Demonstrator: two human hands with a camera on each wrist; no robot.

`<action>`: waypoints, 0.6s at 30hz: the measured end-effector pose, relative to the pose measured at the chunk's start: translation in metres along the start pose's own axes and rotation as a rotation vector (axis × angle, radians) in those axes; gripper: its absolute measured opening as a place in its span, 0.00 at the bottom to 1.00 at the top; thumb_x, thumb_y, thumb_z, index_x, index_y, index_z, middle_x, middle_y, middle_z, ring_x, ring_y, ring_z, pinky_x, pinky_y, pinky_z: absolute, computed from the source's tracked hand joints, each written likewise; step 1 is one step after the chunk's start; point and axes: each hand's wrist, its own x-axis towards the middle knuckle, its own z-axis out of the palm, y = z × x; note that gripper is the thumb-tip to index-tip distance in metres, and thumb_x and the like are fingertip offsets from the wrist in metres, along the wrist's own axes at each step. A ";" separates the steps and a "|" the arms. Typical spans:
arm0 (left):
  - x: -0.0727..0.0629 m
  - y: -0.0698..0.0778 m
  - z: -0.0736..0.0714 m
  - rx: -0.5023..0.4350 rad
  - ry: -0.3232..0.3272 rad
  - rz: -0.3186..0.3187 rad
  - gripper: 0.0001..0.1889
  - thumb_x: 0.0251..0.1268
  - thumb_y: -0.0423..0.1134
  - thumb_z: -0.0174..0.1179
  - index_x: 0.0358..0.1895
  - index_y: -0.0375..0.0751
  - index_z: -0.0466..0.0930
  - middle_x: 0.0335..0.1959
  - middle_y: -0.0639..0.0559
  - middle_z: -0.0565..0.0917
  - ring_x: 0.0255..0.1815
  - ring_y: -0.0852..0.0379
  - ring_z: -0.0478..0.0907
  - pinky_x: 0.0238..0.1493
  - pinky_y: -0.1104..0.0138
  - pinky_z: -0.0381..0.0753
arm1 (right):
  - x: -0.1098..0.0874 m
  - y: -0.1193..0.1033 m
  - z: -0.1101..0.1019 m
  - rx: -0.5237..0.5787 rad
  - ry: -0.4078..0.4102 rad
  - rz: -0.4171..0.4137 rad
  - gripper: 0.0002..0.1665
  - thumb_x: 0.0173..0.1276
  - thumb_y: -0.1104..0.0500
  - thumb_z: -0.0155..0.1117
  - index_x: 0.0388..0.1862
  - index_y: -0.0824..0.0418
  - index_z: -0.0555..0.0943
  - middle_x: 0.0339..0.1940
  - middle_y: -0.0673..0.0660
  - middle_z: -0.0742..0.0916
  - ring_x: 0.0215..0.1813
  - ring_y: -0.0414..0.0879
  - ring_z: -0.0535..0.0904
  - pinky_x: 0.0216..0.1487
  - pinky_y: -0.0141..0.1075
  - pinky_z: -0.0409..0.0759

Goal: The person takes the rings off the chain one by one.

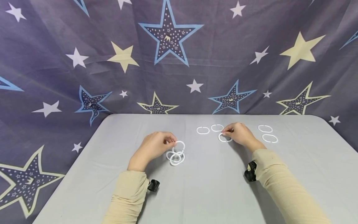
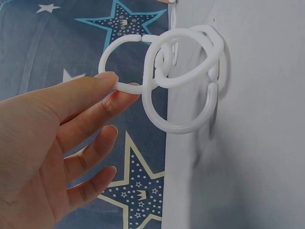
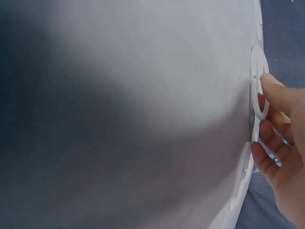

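Between thumb and index finger, my left hand (image 1: 156, 144) pinches a white oval plastic link (image 2: 106, 53) with a small gap in its loop. Other white links (image 2: 176, 129) hang hooked together from it; their lower part is near the tabletop, and whether it touches is unclear. Toward the back of the table, my right hand (image 1: 240, 133) pinches another white link (image 1: 224, 141) at its upper right side. In the right wrist view this link (image 3: 253, 57) appears tilted up off the table. Fingers cover part of it.
Two loose links lie just beyond the right hand: one link (image 1: 202, 133) left, another link (image 1: 217, 125) behind. To its right are an upper link (image 1: 272, 129) and a lower link (image 1: 269, 142). The grey table (image 1: 195, 193) ends at a star-patterned cloth (image 1: 173, 77).
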 end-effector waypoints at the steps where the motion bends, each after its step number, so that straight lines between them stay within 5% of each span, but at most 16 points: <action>1: 0.000 0.000 0.000 0.001 0.000 0.000 0.03 0.64 0.45 0.67 0.38 0.55 0.86 0.31 0.66 0.84 0.35 0.62 0.77 0.41 0.60 0.75 | 0.000 -0.001 0.000 -0.002 -0.001 -0.008 0.06 0.65 0.61 0.70 0.38 0.61 0.89 0.36 0.55 0.90 0.41 0.51 0.82 0.49 0.49 0.76; 18: -0.001 0.000 0.000 0.003 0.002 -0.001 0.03 0.64 0.45 0.67 0.38 0.56 0.86 0.31 0.67 0.84 0.35 0.63 0.77 0.41 0.60 0.74 | 0.001 -0.001 0.002 -0.029 -0.008 -0.067 0.04 0.64 0.62 0.71 0.36 0.60 0.89 0.36 0.56 0.88 0.39 0.49 0.80 0.46 0.48 0.76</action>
